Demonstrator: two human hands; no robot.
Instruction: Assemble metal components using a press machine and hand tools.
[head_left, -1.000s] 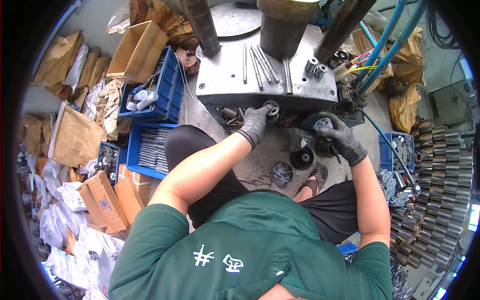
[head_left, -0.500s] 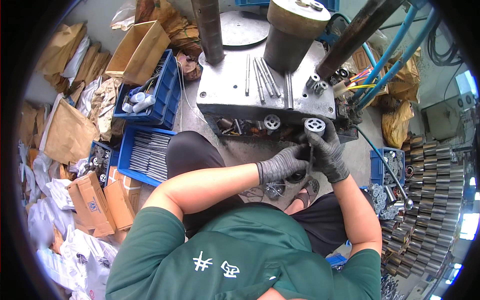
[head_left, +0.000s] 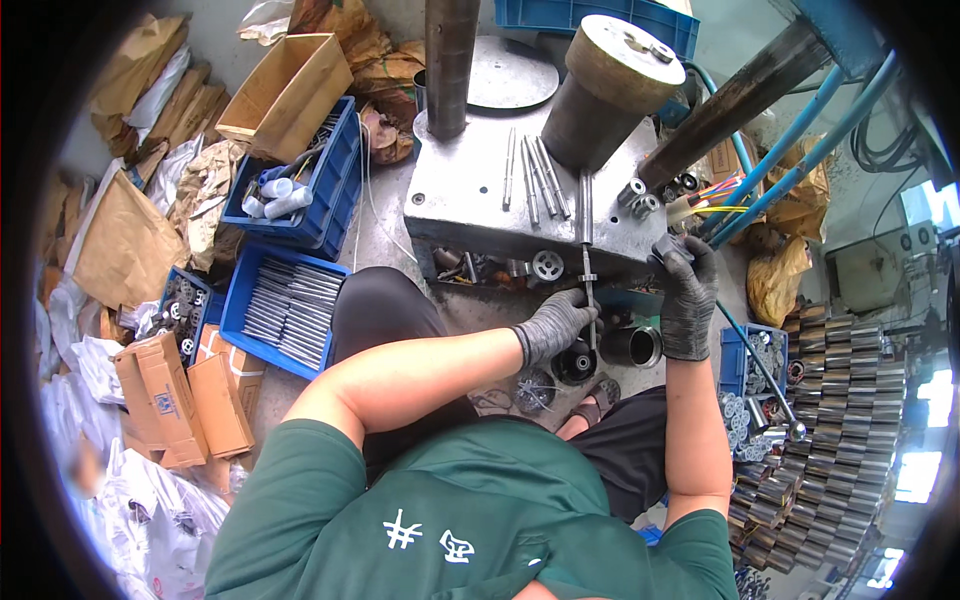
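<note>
My left hand (head_left: 556,327), in a dark grey glove, is closed around a slim metal shaft (head_left: 589,290) with a small collar on it. The shaft stands in front of the steel block's near edge, its upper end close to a thicker rod (head_left: 585,215) on the block. My right hand (head_left: 690,300), gloved too, is raised at the block's right corner. Its fingers grip a grey round metal part (head_left: 668,246), seen nearly edge-on and partly covered. Below the left hand are a dark round fitting (head_left: 576,364) and an open metal cylinder (head_left: 632,347).
On the steel block (head_left: 460,190) lie several thin shafts (head_left: 545,178), with a heavy cylinder (head_left: 610,95) and thick columns behind. A blue bin of shafts (head_left: 290,305) stands left, beside cardboard boxes (head_left: 160,400). Stacked metal tubes (head_left: 840,420) fill the right, near a ball-ended lever (head_left: 797,430).
My right hand has moved up and right, away from the left, carrying the round spoked part, now turned edge-on. The left hand stays low, and its shaft now shows plainly.
</note>
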